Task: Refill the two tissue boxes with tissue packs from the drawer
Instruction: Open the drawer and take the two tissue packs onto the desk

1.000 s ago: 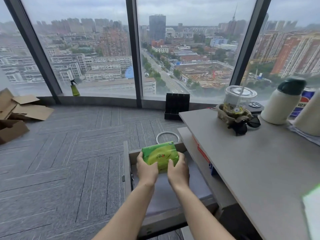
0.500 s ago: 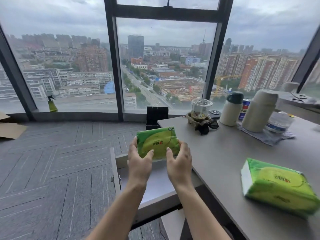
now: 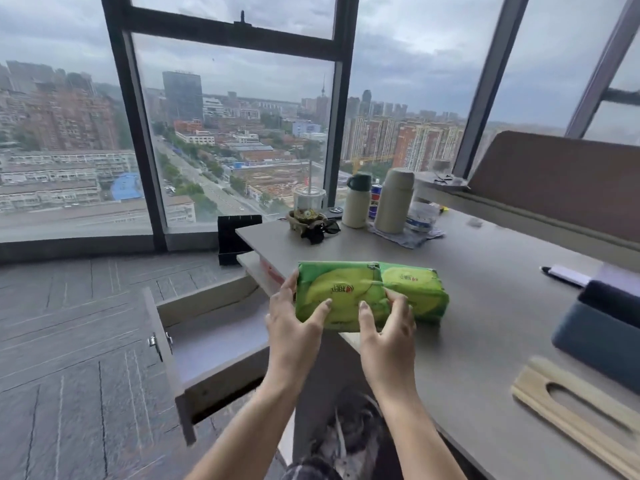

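I hold a green tissue pack (image 3: pixel 341 292) with both hands over the desk's left edge. My left hand (image 3: pixel 294 318) grips its left end and my right hand (image 3: pixel 386 327) its lower right side. A second green tissue pack (image 3: pixel 420 292) lies on the grey desk (image 3: pixel 485 306) right behind it, touching or nearly so. The open drawer (image 3: pixel 207 327) sits below to the left and looks bare inside. A dark blue tissue box (image 3: pixel 602 327) stands at the desk's right edge. A wooden lid with a slot (image 3: pixel 575 407) lies in front of it.
At the desk's far end stand a plastic cup (image 3: pixel 308 199), sunglasses (image 3: pixel 323 230), two flasks (image 3: pixel 393 200), a can and a water bottle. A pen (image 3: pixel 564 275) lies at the right. A black rack (image 3: pixel 237 237) stands on the floor by the window.
Both hands lifted the green pack out of the drawer and carried it right, up to the desk edge beside the other pack. The view swung right, bringing the tissue box and lid into sight.
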`<state>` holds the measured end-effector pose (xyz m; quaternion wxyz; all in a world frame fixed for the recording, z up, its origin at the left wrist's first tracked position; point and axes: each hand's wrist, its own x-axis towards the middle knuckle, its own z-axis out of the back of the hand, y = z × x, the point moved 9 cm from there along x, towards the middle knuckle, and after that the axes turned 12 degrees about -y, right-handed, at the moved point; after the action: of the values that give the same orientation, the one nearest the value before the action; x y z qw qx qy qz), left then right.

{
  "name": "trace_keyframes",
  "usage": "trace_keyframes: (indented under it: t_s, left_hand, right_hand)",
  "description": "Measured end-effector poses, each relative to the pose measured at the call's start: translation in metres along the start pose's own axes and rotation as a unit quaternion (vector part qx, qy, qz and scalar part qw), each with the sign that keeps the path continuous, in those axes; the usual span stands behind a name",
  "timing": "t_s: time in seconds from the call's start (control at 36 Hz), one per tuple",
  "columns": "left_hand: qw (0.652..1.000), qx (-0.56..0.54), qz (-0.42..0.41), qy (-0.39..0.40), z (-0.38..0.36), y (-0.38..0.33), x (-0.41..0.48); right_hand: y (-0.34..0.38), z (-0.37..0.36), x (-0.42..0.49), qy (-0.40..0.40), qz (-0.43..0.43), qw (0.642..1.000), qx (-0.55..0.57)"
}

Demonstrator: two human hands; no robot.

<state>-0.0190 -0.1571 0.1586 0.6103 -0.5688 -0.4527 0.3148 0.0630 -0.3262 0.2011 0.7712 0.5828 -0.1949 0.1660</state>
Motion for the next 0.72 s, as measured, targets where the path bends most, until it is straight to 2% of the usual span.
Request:
trace_keyframes:
  t_s: [0.28,0.44,0.53,0.72]
  left_hand:
    - [0.997,0.016,0.014,0.08,-0.063,-0.004,-0.065]
    - [0.983,0.083,0.023,0.162,-0.096,0.004,-0.082]
    - [0.976,0.135,0.005,0.173,-0.102,-0.001,-0.082]
    - [0.972,0.087,0.045,0.215,-0.11,0.011,-0.072]
  right_hand:
    - [-0.038,0.088,0.003,-0.078,-0.027,0.993,-0.081]
    - [-0.061,0.117,0.009,-0.079,-0.047,0.983,-0.161]
    - [-0.071,0.121,0.012,-0.057,-0.069,0.977,-0.191]
    - [-0.052,0.123,0.023,-0.077,0.004,0.964,-0.256]
